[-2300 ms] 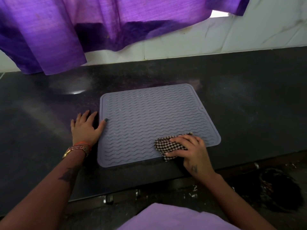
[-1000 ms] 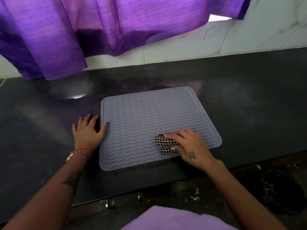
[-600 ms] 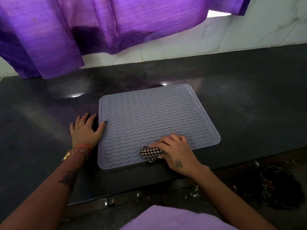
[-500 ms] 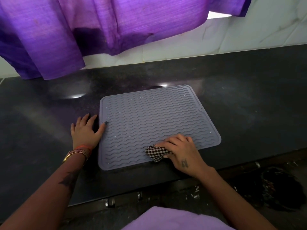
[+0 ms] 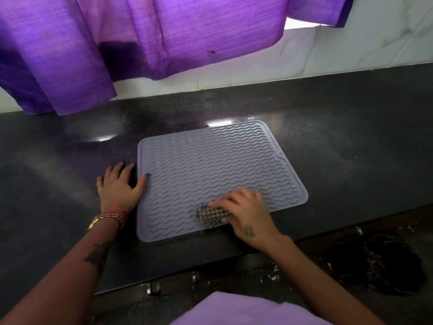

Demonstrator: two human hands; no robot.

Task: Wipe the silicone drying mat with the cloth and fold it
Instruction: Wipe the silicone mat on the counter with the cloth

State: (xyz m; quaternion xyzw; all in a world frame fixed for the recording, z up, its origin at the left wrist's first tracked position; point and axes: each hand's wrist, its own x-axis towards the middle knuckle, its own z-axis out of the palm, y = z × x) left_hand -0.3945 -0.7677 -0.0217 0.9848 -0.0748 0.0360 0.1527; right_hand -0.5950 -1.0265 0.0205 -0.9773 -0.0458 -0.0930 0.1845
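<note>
Wiping is occupying your right hand [image 5: 243, 212], which is pressing the checked cloth [image 5: 210, 215] onto the near edge of the silicone drying mat [image 5: 210, 165]; unwiped ridges are lying beyond and left of it. Your left hand [image 5: 118, 186] is resting flat on the counter [image 5: 351, 148], thumb pinning the mat's left edge.

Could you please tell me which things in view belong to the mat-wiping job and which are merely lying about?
Part of the job:
- silicone drying mat, flat on the counter
- checked cloth, under the right hand
- left hand, thumb on the mat's edge

Just there:
- purple curtain
- dark heap on the floor
</note>
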